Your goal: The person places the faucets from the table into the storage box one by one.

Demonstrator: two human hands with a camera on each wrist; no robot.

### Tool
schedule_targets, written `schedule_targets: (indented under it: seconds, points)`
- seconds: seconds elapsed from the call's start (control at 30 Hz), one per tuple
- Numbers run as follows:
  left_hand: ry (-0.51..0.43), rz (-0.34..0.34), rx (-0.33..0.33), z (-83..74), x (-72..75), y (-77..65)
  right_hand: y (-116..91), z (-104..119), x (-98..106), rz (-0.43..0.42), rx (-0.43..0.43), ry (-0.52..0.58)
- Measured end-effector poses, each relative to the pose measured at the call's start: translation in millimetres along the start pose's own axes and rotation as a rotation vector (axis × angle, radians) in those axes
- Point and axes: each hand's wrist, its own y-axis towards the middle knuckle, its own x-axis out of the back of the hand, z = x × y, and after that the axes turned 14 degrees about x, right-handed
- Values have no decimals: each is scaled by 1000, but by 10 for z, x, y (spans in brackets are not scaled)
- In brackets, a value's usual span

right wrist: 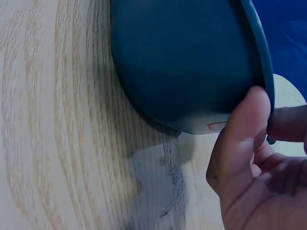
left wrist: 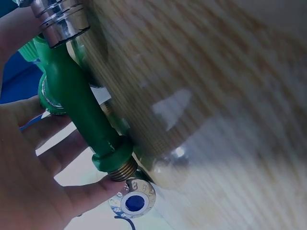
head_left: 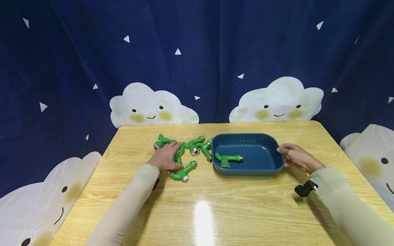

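My left hand [head_left: 164,157] reaches over a group of green plastic faucets on the table. One green faucet [left wrist: 84,100] with a brass threaded end lies along its palm side in the left wrist view. The fingers are spread behind it and the thumb appears to touch the thread. Part of that faucet is hidden under the hand in the head view. My right hand [head_left: 298,158] pinches the right rim of a dark blue basin [head_left: 253,153], thumb inside and fingers outside. Inside the basin, at its left end, lies another green faucet [head_left: 223,158].
Beyond the left hand lies a faucet [head_left: 166,140]; a nearer faucet [head_left: 186,171] sits beside the thumb. Two more, a faucet [head_left: 194,141] and a faucet [head_left: 205,148], lie left of the basin. Behind the wooden table [head_left: 246,212] hangs a navy curtain [head_left: 197,61] with clouds.
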Motion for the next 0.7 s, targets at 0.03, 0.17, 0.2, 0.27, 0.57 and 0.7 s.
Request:
schedule_targets:
  seconds: [0.03,0.17,0.2,0.27,0.57,0.7]
  points:
    - [-2,-2,-2,1,0,-2,1,-1,-1,-1,-2,-1]
    - [-4,-14,-7,2,2,-8,3,1,-4,-3,-3,-5]
    - [-6,-17,-5,3,3,-9,3,2,-3,-4,-2,-5]
    - [-3,-23,-2,5,1,-13,3,4,-3,-5,0,-4]
    - [-19,-50,1,-6,51,-41,4,-12,-1,0,3,3]
    - [-27,-63,3,-27,120,-60,8,-29,6,1,7,2]
